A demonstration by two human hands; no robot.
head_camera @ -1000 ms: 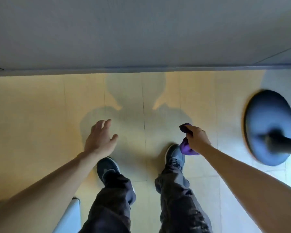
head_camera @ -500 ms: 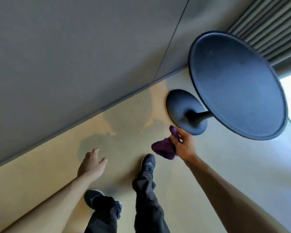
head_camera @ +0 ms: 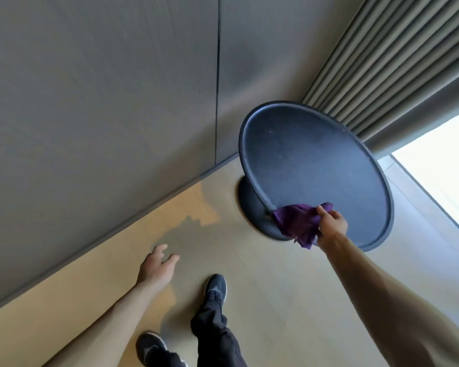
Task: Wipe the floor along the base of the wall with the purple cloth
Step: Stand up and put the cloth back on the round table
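Note:
My right hand (head_camera: pixel 331 225) grips the purple cloth (head_camera: pixel 297 223), which hangs crumpled in the air over the near left edge of a round dark table top. My left hand (head_camera: pixel 157 266) is held out over the tan floor (head_camera: pixel 276 300), fingers apart and holding nothing. The grey wall (head_camera: pixel 104 115) runs diagonally from lower left to upper right, and its base strip (head_camera: pixel 112 231) meets the floor ahead of my left hand. The cloth is well above the floor and to the right of the wall base.
A round dark pedestal table (head_camera: pixel 316 165) stands near the wall, its base (head_camera: pixel 252 207) on the floor below the cloth. Grey pleated curtains (head_camera: pixel 398 62) hang at upper right beside a bright window area (head_camera: pixel 445 157). My two dark shoes (head_camera: pixel 216 287) stand on the floor.
The view has swung to the right, bringing the table and curtains into view. My right hand has moved with the cloth up to the table's edge, and the cloth now hangs more unfolded.

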